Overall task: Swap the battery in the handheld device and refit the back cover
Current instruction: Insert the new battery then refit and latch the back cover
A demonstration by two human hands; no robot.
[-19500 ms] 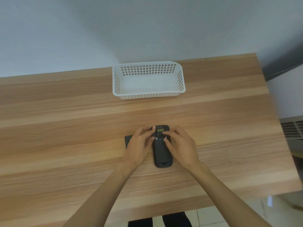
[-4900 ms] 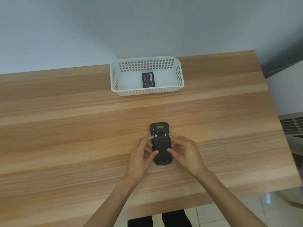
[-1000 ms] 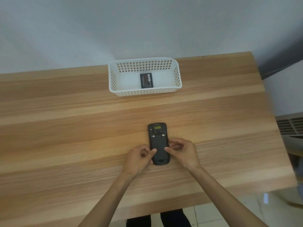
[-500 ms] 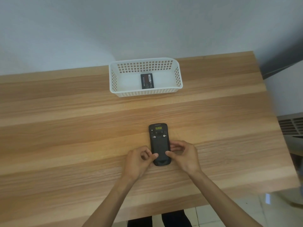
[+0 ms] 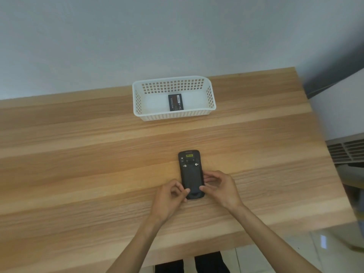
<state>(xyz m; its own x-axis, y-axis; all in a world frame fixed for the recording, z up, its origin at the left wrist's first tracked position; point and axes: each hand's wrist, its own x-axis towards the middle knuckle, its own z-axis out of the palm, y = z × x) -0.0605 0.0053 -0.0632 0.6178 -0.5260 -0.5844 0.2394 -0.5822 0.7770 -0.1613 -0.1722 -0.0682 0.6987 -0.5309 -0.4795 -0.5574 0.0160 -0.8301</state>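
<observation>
device: a black handheld device [image 5: 190, 174] is laid face down on the wooden table [image 5: 78, 174], its long axis running away from the person, with the small yellow-green label at the far end.
back cover: the back cover [image 5: 192, 179] is seated over the lower body of the device; 2 small silver latches are seen side by side near its far edge. whether it is fully locked cannot be told.
left hand: the left hand [image 5: 169, 198] is curled loosely, fingers bent inward, with the thumb tip pressed against the near left edge of the device. nothing is enclosed in it.
right hand: the right hand [image 5: 220, 187] is partly curled, with the thumb tip laid on the near right edge of the device and the other fingers bent just beside its right side. the device is pinched lightly between the 2 thumbs and is not lifted.
basket: a white perforated basket [image 5: 211, 95] is placed near the far edge of the table, well apart from the device.
battery: 1 dark battery [image 5: 175, 102] with a printed label is laid flat on the basket floor, right of centre.
surroundings: a plain grey wall is seen behind the table, and a vented unit [image 5: 346, 150] beyond the table's right edge.
</observation>
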